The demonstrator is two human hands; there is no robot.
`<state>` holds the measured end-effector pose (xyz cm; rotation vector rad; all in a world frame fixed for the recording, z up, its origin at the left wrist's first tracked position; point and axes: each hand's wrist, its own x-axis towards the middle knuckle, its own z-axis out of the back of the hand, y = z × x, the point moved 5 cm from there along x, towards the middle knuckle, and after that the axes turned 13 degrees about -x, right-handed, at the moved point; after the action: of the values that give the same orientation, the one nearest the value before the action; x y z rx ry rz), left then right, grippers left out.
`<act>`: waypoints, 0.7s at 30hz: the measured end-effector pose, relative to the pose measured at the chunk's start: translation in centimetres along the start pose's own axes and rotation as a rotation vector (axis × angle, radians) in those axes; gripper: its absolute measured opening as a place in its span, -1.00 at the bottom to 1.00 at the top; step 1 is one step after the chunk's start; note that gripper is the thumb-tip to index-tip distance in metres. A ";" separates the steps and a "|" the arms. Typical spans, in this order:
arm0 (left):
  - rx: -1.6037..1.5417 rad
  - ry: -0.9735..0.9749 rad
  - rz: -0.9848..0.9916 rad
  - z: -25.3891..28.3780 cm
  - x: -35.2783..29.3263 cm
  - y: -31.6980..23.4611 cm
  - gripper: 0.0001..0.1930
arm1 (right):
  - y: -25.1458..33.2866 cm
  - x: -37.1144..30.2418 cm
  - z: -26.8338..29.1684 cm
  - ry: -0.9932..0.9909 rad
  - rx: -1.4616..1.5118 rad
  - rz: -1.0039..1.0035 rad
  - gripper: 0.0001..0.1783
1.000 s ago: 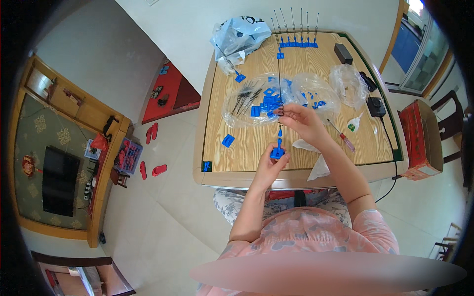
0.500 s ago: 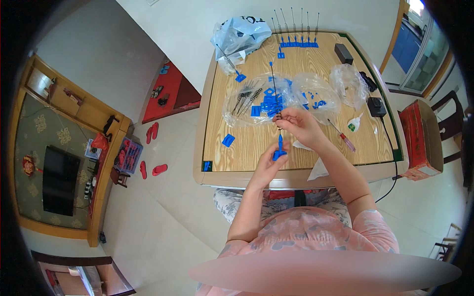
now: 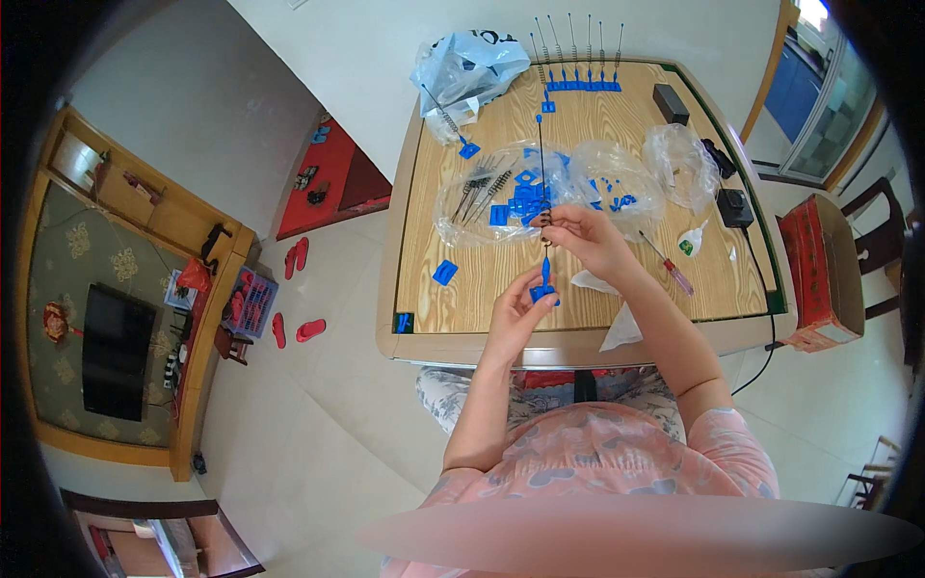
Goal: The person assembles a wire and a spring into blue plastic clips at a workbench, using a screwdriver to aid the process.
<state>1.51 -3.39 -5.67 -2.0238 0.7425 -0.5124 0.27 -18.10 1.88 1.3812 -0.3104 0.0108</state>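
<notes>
Near the front of the table, my left hand [image 3: 516, 316] pinches a blue plastic base [image 3: 544, 291] with a short upright stem. Just above it, my right hand [image 3: 584, 237] grips the coiled lower part of a thin black spring rod [image 3: 541, 159] with a blue tip. The rod points away from me, in line with the stem; whether the two are fully joined is too small to tell. Beyond my hands, a clear plastic bag [image 3: 453, 220] bears loose blue bases [image 3: 525, 204] and several black spring rods [image 3: 479, 193].
Finished-looking spring rods on blue bases [image 3: 583, 85] stand in a row at the far edge. Another leans by a pale blue bag [image 3: 472, 67]. A screwdriver [image 3: 668, 264], a small white bottle [image 3: 690, 243] and black boxes [image 3: 671, 104] lie right. One blue base [image 3: 445, 273] lies left.
The rod has swung slightly right and now lines up more with the stem. Both hands keep their grips; the left hand and base have moved slightly away from me.
</notes>
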 end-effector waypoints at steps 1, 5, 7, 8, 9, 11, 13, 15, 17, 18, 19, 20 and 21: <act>0.020 -0.008 0.020 -0.2 -0.2 -0.2 -0.57 | -0.1 0.0 0.0 0.015 -0.008 0.002 -0.77; 0.010 0.012 0.068 0.2 -0.2 0.4 -0.52 | -0.5 0.0 -0.1 0.028 -0.030 -0.012 -0.77; 0.045 -0.014 -0.034 0.0 -0.1 0.0 -0.50 | -0.6 0.0 0.1 0.034 -0.064 -0.003 -0.77; 0.043 -0.015 -0.032 -0.1 -0.1 0.0 -0.50 | -0.6 -0.1 0.1 0.039 -0.099 0.008 -0.77; 0.031 -0.017 -0.047 -0.2 -0.1 0.0 -0.50 | -0.7 -0.3 -0.1 0.039 -0.099 0.005 -0.77; 0.020 -0.021 -0.064 0.1 0.1 0.0 -0.50 | -0.9 -0.3 -0.3 0.003 -0.030 0.018 -0.72; 0.006 -0.044 -0.067 1.1 0.4 0.3 -0.53 | -1.7 -0.4 -0.2 -0.016 -0.044 0.026 -0.70; -0.023 -0.083 -0.055 1.9 0.5 0.9 -0.54 | -3.4 -0.8 -0.2 -0.035 -0.058 0.032 -0.67; -0.053 -0.122 -0.034 2.0 0.5 0.9 -0.54 | -5.9 -1.8 -1.5 0.115 -0.119 -0.122 -0.64; -0.065 -0.161 -0.038 2.1 0.5 0.9 -0.54 | -6.8 -2.5 -1.6 0.113 -0.116 -0.129 -0.64; -0.076 -0.205 -0.045 2.3 0.4 0.8 -0.54 | -6.6 -3.2 -2.2 0.141 -0.044 -0.109 -0.64; -0.076 -0.211 -0.039 2.6 0.4 1.1 -0.54 | -6.5 -3.7 -2.7 0.169 0.029 -0.088 -0.64; -0.129 -0.233 -0.078 3.1 0.5 1.5 -0.50 | -6.6 -4.0 -3.3 0.172 0.033 -0.094 -0.64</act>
<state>3.29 -2.47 -8.52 -2.1939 0.5690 -0.2714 -1.67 -15.55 -5.86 1.4167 -0.1018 0.0565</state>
